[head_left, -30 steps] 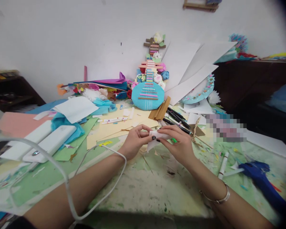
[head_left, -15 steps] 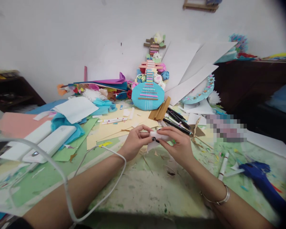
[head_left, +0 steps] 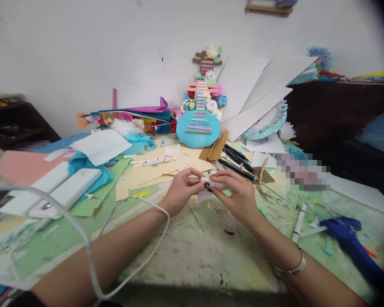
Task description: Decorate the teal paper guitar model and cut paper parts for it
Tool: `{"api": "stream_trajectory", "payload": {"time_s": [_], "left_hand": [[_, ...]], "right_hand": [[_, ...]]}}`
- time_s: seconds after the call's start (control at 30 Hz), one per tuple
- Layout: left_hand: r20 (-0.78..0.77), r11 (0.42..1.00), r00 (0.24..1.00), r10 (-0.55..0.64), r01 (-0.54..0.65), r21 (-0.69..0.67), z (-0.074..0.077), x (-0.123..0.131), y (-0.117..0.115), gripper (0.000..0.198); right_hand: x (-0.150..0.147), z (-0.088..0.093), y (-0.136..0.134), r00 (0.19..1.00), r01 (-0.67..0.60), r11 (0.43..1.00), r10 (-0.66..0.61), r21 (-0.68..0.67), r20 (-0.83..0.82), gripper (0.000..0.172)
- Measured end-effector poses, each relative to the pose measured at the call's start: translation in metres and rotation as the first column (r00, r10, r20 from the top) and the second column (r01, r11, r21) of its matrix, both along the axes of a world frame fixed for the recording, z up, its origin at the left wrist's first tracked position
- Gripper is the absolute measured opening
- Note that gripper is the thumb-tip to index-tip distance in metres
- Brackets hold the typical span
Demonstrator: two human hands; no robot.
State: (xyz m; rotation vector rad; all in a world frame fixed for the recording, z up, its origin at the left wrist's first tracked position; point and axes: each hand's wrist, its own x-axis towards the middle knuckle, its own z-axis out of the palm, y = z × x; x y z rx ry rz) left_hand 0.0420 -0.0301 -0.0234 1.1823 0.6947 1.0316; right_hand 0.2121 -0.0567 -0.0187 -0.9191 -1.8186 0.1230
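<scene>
Between my two hands is a small piece of white paper (head_left: 205, 195), partly rolled, with a loose flap hanging down. My left hand (head_left: 183, 192) pinches its left end between thumb and fingers. From the other side, my right hand (head_left: 235, 191) grips the rolled part, fingers on top and thumb below; the fingers hide much of the roll. Just behind the hands lie black pens (head_left: 237, 168) and a folded brown paper strip (head_left: 215, 147). A blue paper lute (head_left: 198, 130) with coloured strips leans on the wall beyond.
A blue glue gun (head_left: 347, 241) and a white marker (head_left: 298, 224) lie at the right. A white cable (head_left: 89, 256) loops over my left forearm. At the left are a white power bank (head_left: 67, 194) and coloured paper; large white sheets (head_left: 243, 81) lean at the back.
My right hand has shifted very slightly left along the paper roll. Both hands keep their grip, and the left hand stays almost in place.
</scene>
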Motion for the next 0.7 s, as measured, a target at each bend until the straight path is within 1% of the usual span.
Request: {"api": "stream_trajectory", "payload": {"time_s": [0.53,0.7], "left_hand": [[-0.014,0.999,1.000,0.005,-0.004,0.038,0.0002,-0.0001,-0.0012,0.029],[-0.041,0.999,0.999,-0.033,0.033,0.015,-0.0020,0.0000,0.0005,0.029]], "right_hand": [[-0.0027,-0.0003,-0.0010,1.000,-0.023,0.998,0.023,0.058,0.007,0.014],[-0.0041,-0.0004,-0.0012,0.998,-0.052,0.995,0.048,0.088,0.050,0.013]]}}
